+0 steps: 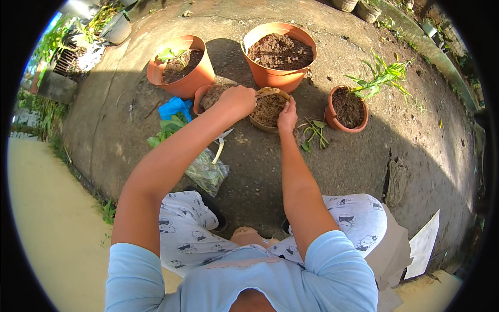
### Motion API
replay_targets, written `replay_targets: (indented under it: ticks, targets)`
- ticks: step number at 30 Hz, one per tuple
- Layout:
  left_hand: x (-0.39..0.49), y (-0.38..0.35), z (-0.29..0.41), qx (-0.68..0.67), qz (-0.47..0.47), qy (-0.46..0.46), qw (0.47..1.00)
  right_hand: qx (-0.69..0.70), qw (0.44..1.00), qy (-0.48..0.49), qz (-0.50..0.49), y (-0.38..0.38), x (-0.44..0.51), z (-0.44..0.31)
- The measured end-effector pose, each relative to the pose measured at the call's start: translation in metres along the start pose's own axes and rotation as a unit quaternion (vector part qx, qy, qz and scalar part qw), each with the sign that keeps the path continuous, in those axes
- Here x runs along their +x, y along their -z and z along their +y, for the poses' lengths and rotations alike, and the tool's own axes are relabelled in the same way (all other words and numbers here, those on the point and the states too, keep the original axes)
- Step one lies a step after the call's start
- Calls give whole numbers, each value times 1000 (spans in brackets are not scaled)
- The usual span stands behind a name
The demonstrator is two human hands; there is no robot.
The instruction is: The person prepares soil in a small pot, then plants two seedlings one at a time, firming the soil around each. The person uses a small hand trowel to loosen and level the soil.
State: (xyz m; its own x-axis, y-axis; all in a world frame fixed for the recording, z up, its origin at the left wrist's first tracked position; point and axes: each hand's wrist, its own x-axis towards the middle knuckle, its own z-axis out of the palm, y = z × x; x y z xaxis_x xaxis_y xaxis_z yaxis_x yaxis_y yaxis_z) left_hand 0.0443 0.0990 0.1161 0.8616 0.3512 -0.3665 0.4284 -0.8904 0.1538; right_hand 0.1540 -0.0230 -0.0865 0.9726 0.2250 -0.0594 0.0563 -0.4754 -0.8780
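Observation:
Between my hands stands a small brown pot point(269, 111) filled with soil. My right hand point(287, 116) grips its right side, with the thumb near the rim. My left hand point(239, 102) is curled against the left rim; its fingertips are hidden, so whether it grips anything does not show. Partly behind the left hand sits a small orange pot of soil point(210, 97). Garden pruners point(220, 146) with pale handles lie under my left forearm, on a clear plastic bag of greenery point(206, 169). Cut green stems point(317, 132) lie right of the brown pot.
Farther out stand a large orange pot of soil point(278, 74), another with a small seedling point(183, 84), and a terracotta-coloured pot point(339, 117) with a leafy plant point(384, 76). A blue plastic bag point(175, 108) and leafy cuttings point(169, 128) lie left. Torn cardboard point(390, 249) is at right.

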Motion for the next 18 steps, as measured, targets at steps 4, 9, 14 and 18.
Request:
replay_targets:
  ticks: [4, 9, 14, 18]
  targets:
    - [-5, -33, 14, 2, 14, 49, 999, 8, 1000, 5, -11, 0, 0, 3]
    - [-1, -36, 2, 9, -62, 22, 998, 20, 1000, 15, 17, -3, -1, 4]
    - [12, -27, 9, 14, -6, 0, 1000, 47, 998, -4, 28, -2, -4, 0]
    - [-2, -32, 22, 65, -12, -48, 997, 46, 998, -36, -12, 5, -6, -1]
